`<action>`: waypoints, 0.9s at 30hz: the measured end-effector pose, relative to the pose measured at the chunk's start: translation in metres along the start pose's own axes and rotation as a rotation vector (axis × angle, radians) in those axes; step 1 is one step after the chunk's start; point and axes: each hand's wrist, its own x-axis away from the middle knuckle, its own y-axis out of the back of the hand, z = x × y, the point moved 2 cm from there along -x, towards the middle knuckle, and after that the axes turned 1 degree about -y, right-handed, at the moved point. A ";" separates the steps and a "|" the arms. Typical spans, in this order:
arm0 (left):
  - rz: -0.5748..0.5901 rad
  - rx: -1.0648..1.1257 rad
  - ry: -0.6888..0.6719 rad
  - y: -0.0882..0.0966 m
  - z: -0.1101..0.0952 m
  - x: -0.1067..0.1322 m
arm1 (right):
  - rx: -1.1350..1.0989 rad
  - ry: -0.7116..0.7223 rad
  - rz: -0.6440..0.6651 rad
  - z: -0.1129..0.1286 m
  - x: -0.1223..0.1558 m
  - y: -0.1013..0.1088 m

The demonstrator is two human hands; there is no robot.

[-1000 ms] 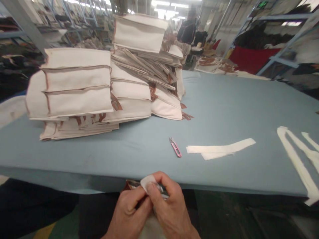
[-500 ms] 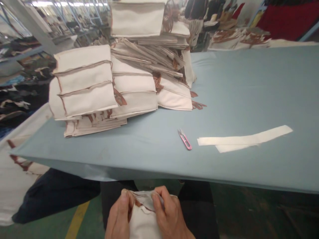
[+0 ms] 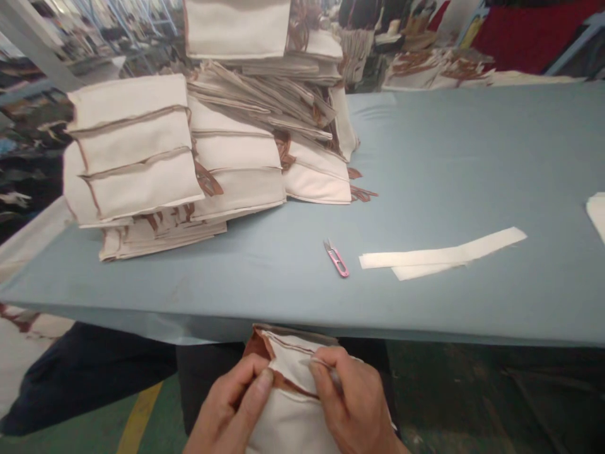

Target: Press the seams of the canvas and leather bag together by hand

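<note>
A cream fabric bag [image 3: 288,419] with brown edging and a brown inner side lies over my lap, just below the table edge. My left hand [image 3: 241,397] is closed, thumb and forefinger pinching the brown-edged opening at its left side. On the right, my right hand [image 3: 350,394] is closed round a small grey tool with a thin pointed tip, mostly hidden by the fingers; its exact kind is unclear. That tip lies against the cream cloth near the opening. Pink-handled thread snips [image 3: 336,258] lie on the table beyond my hands.
Stacked cream pieces with brown straps [image 3: 142,157] stand on the left of the blue-green table [image 3: 454,157]. Cream fabric strips [image 3: 439,255] lie right of the snips. Another cream piece [image 3: 598,211] shows at the right edge. Dark cloth [image 3: 85,378] hangs at lower left.
Both hands and the bag have moved slightly up and right in view. More of the bag's brown inner side and opening shows. The view has shifted, so the table things sit further left.
</note>
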 end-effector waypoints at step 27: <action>0.031 0.151 -0.222 0.016 0.006 -0.023 | -0.233 -0.553 0.252 0.057 -0.025 -0.014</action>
